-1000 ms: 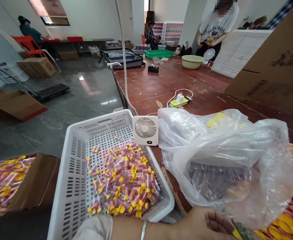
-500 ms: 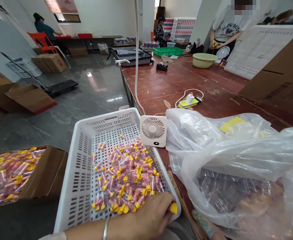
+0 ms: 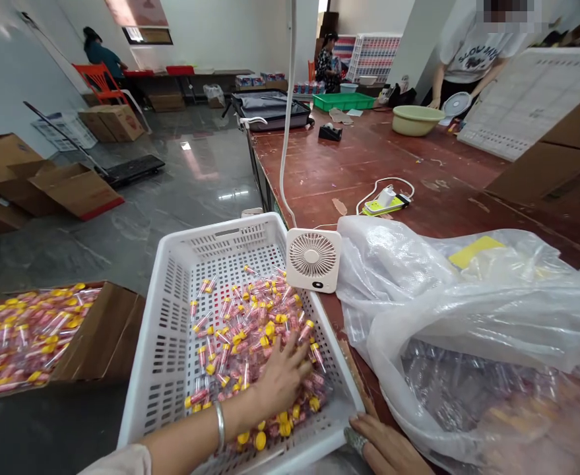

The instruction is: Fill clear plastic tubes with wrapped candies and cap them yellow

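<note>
My left hand (image 3: 280, 377), with a silver bangle at the wrist, lies palm down on a heap of clear tubes (image 3: 243, 330) with yellow caps and pink contents. Its fingers are spread and touch the tubes. The heap sits in a white perforated plastic basket (image 3: 144, 369). At the basket's near right corner is my right hand (image 3: 388, 448), its fingers stretched out beside the rim and a greyish wrap on one digit. I see nothing held in it. An open translucent plastic bag (image 3: 393, 330) lies to its right, with more tubes blurred inside.
A small white fan (image 3: 313, 260) stands at the basket's right rim. A cardboard box (image 3: 101, 336) of similar tubes is at left. On the red-brown table (image 3: 349, 165) are a power strip (image 3: 386, 203), a tape dispenser (image 3: 330, 132) and a basin (image 3: 417, 120). Several people are farther back.
My left hand has moved from the near right corner, where a yellow cap showed at its fingers, onto the heap and spread out. My right hand has come further into view at the rim.
</note>
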`<action>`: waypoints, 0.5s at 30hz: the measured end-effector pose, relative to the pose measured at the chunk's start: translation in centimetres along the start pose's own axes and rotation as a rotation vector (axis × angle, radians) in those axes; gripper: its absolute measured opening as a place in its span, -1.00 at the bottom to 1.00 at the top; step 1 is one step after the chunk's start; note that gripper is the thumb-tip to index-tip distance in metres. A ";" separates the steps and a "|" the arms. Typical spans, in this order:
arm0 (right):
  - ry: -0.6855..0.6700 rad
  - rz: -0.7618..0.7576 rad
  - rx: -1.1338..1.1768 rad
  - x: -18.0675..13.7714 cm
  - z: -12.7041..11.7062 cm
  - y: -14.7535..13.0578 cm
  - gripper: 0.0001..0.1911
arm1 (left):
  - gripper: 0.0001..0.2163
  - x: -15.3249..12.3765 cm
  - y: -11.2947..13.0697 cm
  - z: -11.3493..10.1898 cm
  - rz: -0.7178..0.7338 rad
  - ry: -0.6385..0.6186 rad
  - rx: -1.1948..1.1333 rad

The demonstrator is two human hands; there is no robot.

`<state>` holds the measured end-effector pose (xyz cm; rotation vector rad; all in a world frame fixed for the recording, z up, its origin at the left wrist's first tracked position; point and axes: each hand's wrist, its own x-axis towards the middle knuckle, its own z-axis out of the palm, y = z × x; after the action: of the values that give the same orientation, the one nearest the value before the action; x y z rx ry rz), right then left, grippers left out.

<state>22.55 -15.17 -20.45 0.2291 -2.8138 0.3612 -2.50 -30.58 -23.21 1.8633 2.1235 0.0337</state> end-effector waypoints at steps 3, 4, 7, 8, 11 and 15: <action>-0.014 0.024 -0.025 0.4 -0.3 -0.6 -0.84 | -0.57 -0.2 -2.1 -0.3 -0.096 0.015 0.018; -0.006 0.039 -0.025 0.5 -0.4 -0.9 -0.86 | -0.55 -0.4 -2.9 -0.4 -0.129 0.021 0.026; -0.001 0.093 -0.009 0.9 -0.6 -1.8 -0.83 | -0.53 -0.8 -5.6 -0.4 -0.225 0.040 0.054; -0.003 0.109 -0.004 1.1 -0.7 -2.0 -0.81 | -0.54 -1.0 -6.5 -0.5 -0.254 0.045 0.064; 0.012 0.151 0.003 1.4 -1.7 -2.7 -0.79 | -0.55 -1.7 -8.6 -1.2 -0.315 0.059 0.088; 0.076 0.282 0.033 0.8 -5.8 -3.8 -0.86 | -0.52 -1.7 -7.8 -3.0 -0.294 0.109 0.117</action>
<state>24.11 -17.31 -13.98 -0.1731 -2.7676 0.4677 -10.57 -32.80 -21.74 1.6231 2.5031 -0.0569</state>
